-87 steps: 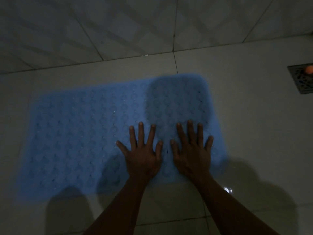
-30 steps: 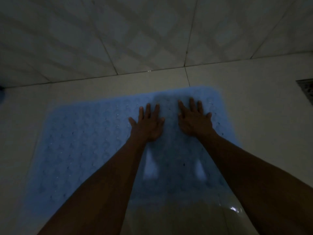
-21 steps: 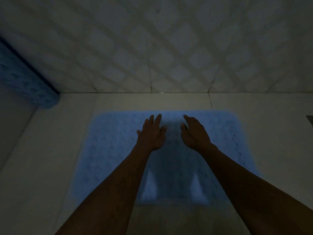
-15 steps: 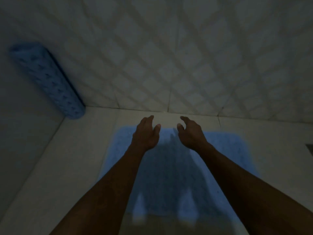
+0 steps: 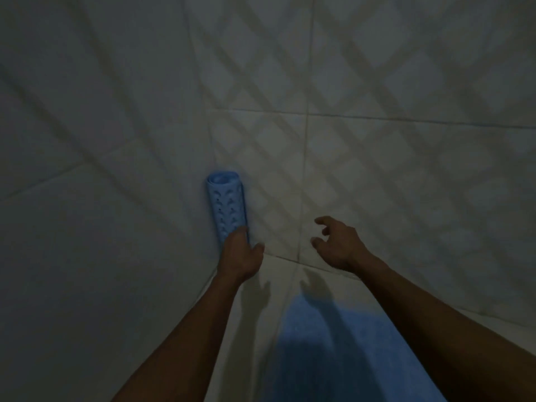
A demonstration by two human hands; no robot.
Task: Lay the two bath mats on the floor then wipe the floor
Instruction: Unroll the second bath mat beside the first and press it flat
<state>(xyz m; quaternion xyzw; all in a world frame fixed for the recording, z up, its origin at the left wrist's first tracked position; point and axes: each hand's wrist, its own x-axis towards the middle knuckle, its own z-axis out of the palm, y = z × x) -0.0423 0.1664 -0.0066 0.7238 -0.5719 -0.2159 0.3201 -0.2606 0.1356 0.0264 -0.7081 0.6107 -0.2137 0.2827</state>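
At the far corner where two pale tiled walls [image 5: 377, 111] meet, a rolled-up light blue rubber bath mat with small holes and raised bumps [image 5: 227, 207] stands on end, leaning a little to the left, its open coiled end at the top. Its lower part is hidden behind the left hand [image 5: 240, 253], which is wrapped around the roll near its base, thumb stuck out to the right; whether the fingers close fully round it cannot be told from this side. To the right, well apart from the roll, the right hand [image 5: 338, 242] hovers with fingers loosely curled and spread, gripping nothing and touching nothing. Both bare forearms reach in from the near edge. On the near right, a second light blue bath mat [image 5: 324, 358] lies flat on the pale tiled floor [image 5: 255, 314], with the shadows of both hands falling across its far end and the floor beside it. The light is dim throughout.
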